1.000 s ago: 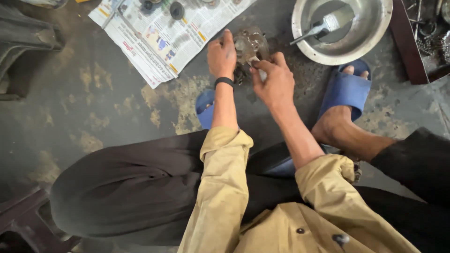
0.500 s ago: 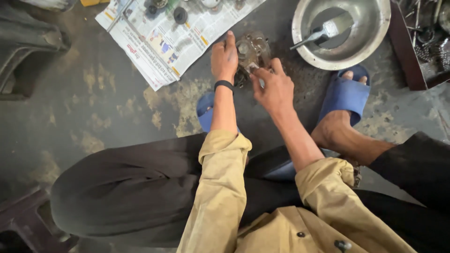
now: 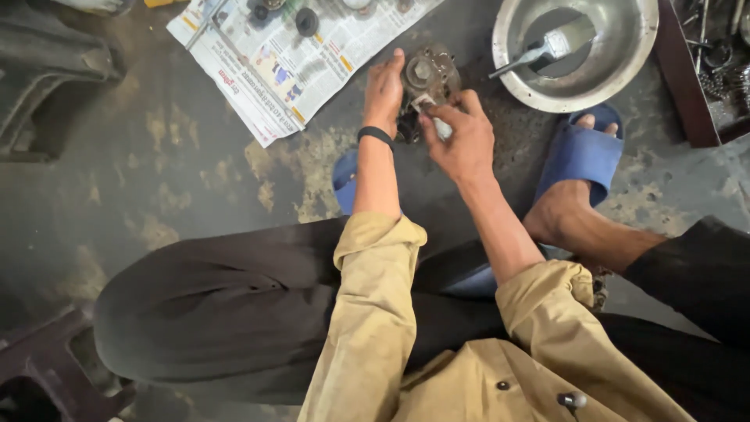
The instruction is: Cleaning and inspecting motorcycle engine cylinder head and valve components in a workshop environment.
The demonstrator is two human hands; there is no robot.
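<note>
Repair workshop, work done at floor level. Evidence: oil-stained concrete floor [image 3: 195, 180]; greasy small parts laid out on newspaper [image 3: 289, 55]; steel bowl [image 3: 617, 78] w/ brush inside; tray of metal bits [image 3: 707, 70] at right edge.

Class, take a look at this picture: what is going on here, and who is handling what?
A person sits low over a stained concrete floor. The left hand steadies a grimy metal machine part on the floor, while the right hand presses a small pale piece against it. Beside them lie a sheet of newspaper with small round parts spread on it and a steel bowl holding a brush. The person wears blue sandals.
</note>
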